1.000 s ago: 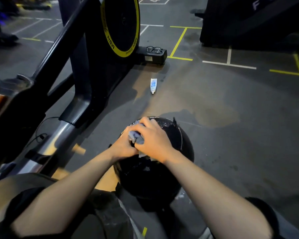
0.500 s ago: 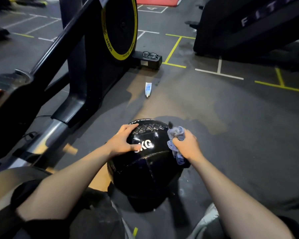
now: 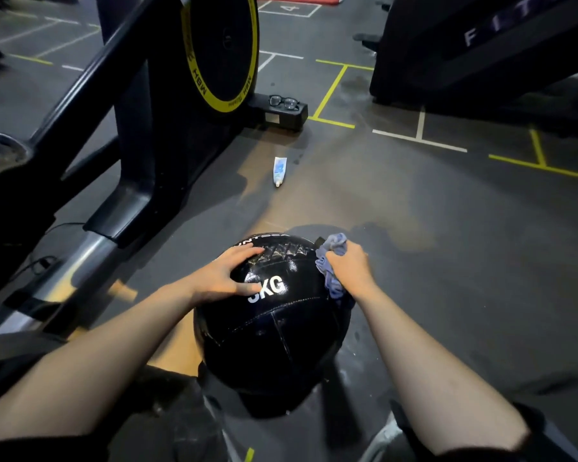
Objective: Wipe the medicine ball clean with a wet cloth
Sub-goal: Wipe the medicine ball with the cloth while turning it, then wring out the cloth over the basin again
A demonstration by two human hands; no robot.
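Observation:
A black medicine ball (image 3: 274,341) with white "KG" lettering sits on the dark gym floor between my knees. My left hand (image 3: 222,276) rests spread on its upper left side, fingers straight, thumb by the lettering. My right hand (image 3: 349,270) grips a crumpled blue-grey cloth (image 3: 331,261) and presses it against the ball's upper right edge. Part of the cloth hangs below my fist.
An exercise bike frame (image 3: 124,135) with a yellow-rimmed flywheel (image 3: 221,51) stands to the left. Glasses (image 3: 283,102) lie on its foot. A small white tube (image 3: 279,171) lies on the floor ahead. Another black machine (image 3: 481,55) fills the far right.
Both hands were together on top of the ball with the cloth. My right hand has carried the cloth to the ball's right side, and my left hand now lies flat on the left.

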